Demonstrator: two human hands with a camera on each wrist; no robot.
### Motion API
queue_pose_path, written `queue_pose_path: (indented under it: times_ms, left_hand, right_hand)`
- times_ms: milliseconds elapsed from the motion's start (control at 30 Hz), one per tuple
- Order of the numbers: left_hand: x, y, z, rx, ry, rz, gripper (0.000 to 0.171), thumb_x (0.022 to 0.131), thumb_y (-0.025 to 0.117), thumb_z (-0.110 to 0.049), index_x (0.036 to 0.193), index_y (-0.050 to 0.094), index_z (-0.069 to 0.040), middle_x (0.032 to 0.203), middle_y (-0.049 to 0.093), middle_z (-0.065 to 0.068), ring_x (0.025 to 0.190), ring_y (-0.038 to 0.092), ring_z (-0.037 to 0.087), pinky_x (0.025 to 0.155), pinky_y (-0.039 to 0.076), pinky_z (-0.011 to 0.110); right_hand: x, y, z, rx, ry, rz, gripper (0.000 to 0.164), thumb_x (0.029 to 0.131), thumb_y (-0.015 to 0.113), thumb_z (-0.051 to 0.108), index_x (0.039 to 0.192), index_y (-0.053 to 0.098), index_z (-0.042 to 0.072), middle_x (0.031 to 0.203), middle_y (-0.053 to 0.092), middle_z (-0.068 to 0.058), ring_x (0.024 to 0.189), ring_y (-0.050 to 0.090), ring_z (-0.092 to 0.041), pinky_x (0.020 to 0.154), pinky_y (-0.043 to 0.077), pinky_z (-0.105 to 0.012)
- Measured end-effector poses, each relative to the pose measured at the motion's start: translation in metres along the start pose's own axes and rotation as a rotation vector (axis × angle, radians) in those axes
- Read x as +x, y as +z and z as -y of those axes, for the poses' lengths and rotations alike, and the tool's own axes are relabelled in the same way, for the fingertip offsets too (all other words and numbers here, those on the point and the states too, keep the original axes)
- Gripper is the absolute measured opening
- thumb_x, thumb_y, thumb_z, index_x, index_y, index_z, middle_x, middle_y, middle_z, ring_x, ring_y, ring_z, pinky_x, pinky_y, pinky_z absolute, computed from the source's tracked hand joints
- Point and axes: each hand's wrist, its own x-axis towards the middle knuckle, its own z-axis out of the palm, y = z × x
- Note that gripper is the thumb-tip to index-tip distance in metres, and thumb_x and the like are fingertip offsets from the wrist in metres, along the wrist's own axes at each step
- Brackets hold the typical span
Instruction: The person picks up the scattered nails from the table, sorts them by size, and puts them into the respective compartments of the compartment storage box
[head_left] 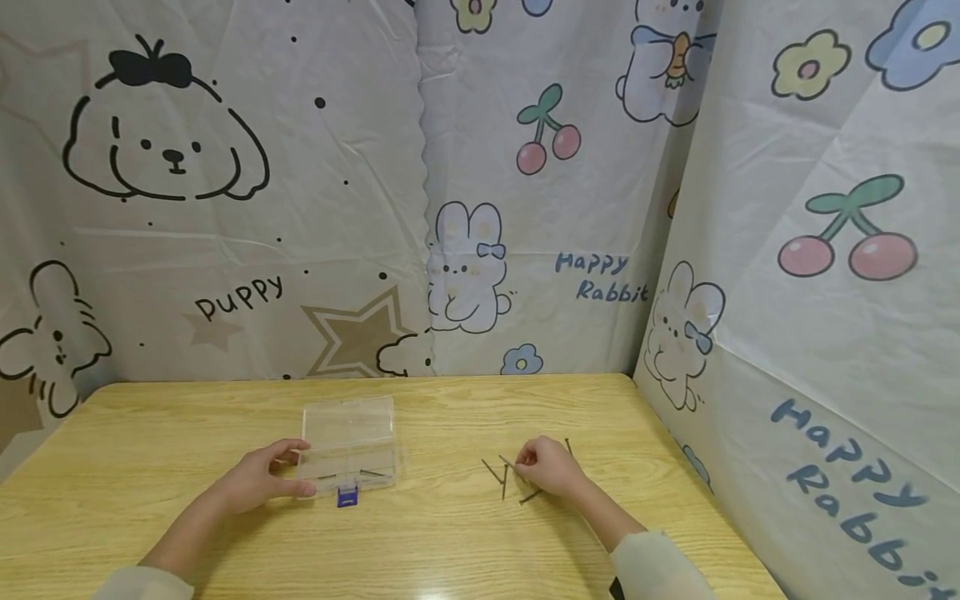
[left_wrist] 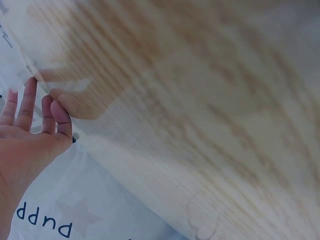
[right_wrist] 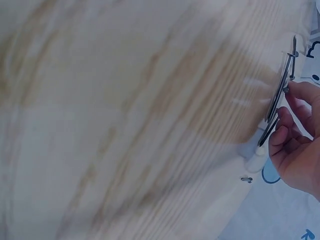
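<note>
A clear plastic box (head_left: 348, 425) lies with its lid raised at the back and a blue latch (head_left: 347, 497) at the front. Two nails (head_left: 372, 472) are inside its front part. My left hand (head_left: 258, 477) holds the box at its left side, thumb at the front corner and fingers farther back. Over several loose nails (head_left: 493, 471) to the right, my right hand (head_left: 552, 467) pinches one nail (head_left: 506, 459) between thumb and fingertips. In the right wrist view the nails (right_wrist: 280, 92) overlap close to the fingertips of that hand.
The box and nails are on a wood-grain table (head_left: 435, 542). One nail (head_left: 568, 447) lies behind the right hand, another (head_left: 530, 497) in front of it. A printed curtain (head_left: 360, 208) hangs along the table's back edge, and another (head_left: 810, 333) along the right side.
</note>
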Motion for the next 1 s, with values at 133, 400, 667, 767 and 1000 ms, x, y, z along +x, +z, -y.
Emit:
queue_pose_path:
  times_ms: [133, 400, 667, 767, 1000]
  left_hand:
    - [-0.0004, 0.0001, -0.0005, 0.0, -0.001, 0.001, 0.076, 0.078, 0.074, -0.036, 0.135, 0.04, 0.0, 0.125, 0.051, 0.025, 0.114, 0.047, 0.046, 0.091, 0.044, 0.056]
    - [-0.0018, 0.001, 0.0003, -0.009, 0.003, 0.005, 0.075, 0.079, 0.074, -0.035, 0.136, 0.04, -0.001, 0.127, 0.05, 0.026, 0.114, 0.047, 0.046, 0.09, 0.045, 0.054]
    - [-0.0009, 0.0016, 0.0027, -0.007, 0.003, 0.002, 0.075, 0.079, 0.074, -0.035, 0.136, 0.04, -0.001, 0.126, 0.05, 0.026, 0.114, 0.047, 0.046, 0.09, 0.045, 0.054]
    - [-0.0002, 0.0014, 0.0034, -0.003, 0.004, 0.0, 0.074, 0.079, 0.074, -0.035, 0.136, 0.04, -0.001, 0.126, 0.05, 0.026, 0.114, 0.048, 0.045, 0.089, 0.046, 0.054]
    - [0.0006, 0.0006, 0.0022, -0.009, -0.001, -0.001, 0.074, 0.079, 0.074, -0.034, 0.136, 0.041, -0.002, 0.126, 0.05, 0.025, 0.114, 0.048, 0.043, 0.089, 0.046, 0.052]
  right_hand:
    - [-0.0011, 0.0006, -0.0024, -0.027, 0.011, 0.012, 0.009, 0.084, 0.067, 0.016, 0.077, 0.066, 0.01, 0.076, 0.053, 0.001, 0.069, 0.046, -0.011, 0.059, 0.04, -0.023]
    - [-0.0018, 0.0022, -0.0035, -0.042, 0.009, -0.002, 0.01, 0.084, 0.067, 0.015, 0.076, 0.066, 0.01, 0.075, 0.054, 0.002, 0.069, 0.046, -0.01, 0.06, 0.039, -0.023]
    - [-0.0004, 0.0018, -0.0035, -0.025, 0.017, -0.001, 0.01, 0.085, 0.066, 0.015, 0.077, 0.066, 0.009, 0.075, 0.054, 0.001, 0.068, 0.047, -0.01, 0.059, 0.04, -0.022]
    - [0.0009, 0.0005, -0.0015, -0.015, 0.007, -0.007, 0.009, 0.085, 0.065, 0.014, 0.078, 0.066, 0.009, 0.075, 0.055, 0.001, 0.067, 0.047, -0.01, 0.057, 0.04, -0.021]
    - [0.0046, -0.0026, 0.005, -0.007, -0.004, 0.002, 0.009, 0.086, 0.064, 0.013, 0.079, 0.066, 0.008, 0.075, 0.055, 0.001, 0.067, 0.047, -0.01, 0.059, 0.04, -0.022]
